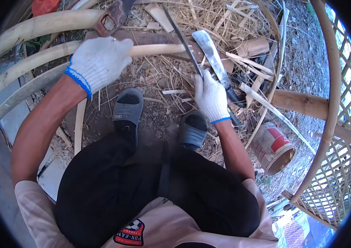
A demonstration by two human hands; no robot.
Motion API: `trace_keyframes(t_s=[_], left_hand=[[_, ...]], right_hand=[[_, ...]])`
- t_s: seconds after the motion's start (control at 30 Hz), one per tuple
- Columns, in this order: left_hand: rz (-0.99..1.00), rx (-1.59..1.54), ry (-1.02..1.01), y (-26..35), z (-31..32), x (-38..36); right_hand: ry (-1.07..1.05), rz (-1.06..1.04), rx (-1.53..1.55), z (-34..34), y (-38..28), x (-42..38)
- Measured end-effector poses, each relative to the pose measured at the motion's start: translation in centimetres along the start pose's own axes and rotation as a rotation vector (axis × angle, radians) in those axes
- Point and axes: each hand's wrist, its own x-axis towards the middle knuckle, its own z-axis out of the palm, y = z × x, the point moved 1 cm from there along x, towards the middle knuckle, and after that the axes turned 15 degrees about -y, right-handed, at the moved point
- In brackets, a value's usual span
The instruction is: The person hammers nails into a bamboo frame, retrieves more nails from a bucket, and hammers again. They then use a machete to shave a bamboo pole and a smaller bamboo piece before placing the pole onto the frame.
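Note:
My left hand (101, 62), in a white knit glove with a blue cuff, is closed around a pale bamboo strip (156, 50) whose end sticks out to the right. In my right hand (210, 97), gloved the same way, is a long thin dark blade (183, 41) that points up and to the left. A broad-bladed knife (212, 51) with a black handle lies just to the right of that hand, on the shavings. Beyond my left hand, a rusty metal tool (108, 21) with a square opening rests by a thick bamboo piece (51, 27).
Wood shavings (221, 16) cover the ground ahead. A tipped, red-labelled bucket (274, 151) lies at right, near a woven bamboo lattice (336, 165) with a curved rim. A bamboo pole (299, 102) meets that rim. My sandalled feet are below my hands.

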Motion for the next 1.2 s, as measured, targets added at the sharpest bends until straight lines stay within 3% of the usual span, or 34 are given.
trace_keyframes(t_s=[0.2, 0.4, 0.47, 0.53, 0.8, 0.93, 1.0, 1.07, 1.1, 1.2], left_hand=[[-0.005, 0.038, 0.094, 0.5, 1.1, -0.1], [0.027, 0.089, 0.113, 0.8, 1.3, -0.2], [0.030, 0.112, 0.111, 1.3, 0.8, -0.2], [0.017, 0.127, 0.091, 1.9, 0.3, -0.5], [0.004, 0.155, 0.075, 2.6, 0.3, -0.7], [-0.012, 0.132, 0.046, 2.9, 0.0, -0.7], [-0.022, 0.127, 0.026, 2.9, 0.0, -0.6], [-0.041, 0.103, 0.004, 3.2, 0.0, -0.6], [-0.053, 0.092, 0.000, 3.3, -0.1, -0.6], [-0.011, 0.123, 0.049, 3.2, 0.3, -0.8]], right_hand=[[0.008, -0.017, -0.031, 0.1, -0.1, 0.6], [0.221, -0.158, 0.111, -1.7, -2.4, 0.0], [0.197, -0.131, 0.159, -1.2, -2.1, 0.4], [-0.104, 0.131, -0.049, 0.4, -0.8, 1.5], [-0.078, 0.062, -0.007, -0.5, -0.4, 0.8], [0.222, -0.129, 0.107, -2.5, -2.4, 0.4], [0.269, -0.189, 0.163, -2.6, -2.5, 0.8], [0.172, -0.117, 0.140, -1.2, -1.3, 1.1], [-0.126, 0.189, -0.003, -0.2, -0.9, 2.0], [-0.151, 0.096, 0.014, 0.7, 1.2, 2.6]])
